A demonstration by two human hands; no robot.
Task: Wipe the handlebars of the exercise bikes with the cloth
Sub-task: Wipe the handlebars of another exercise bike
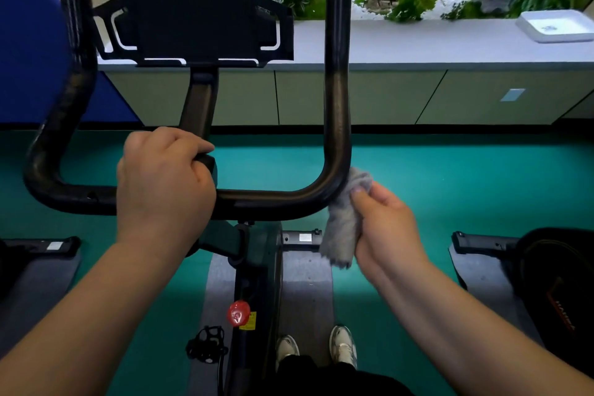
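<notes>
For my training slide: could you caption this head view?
Left hand grips the bike's handlebar while the right hand presses a grey cloth to its right bend.

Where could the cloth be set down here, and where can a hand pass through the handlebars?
The grey counter lies bare between the black console and the white tray. A hand can pass inside the handlebars, between the left hand at the centre and the right upright. The right bend is crowded: the right hand presses the cloth there.
</notes>
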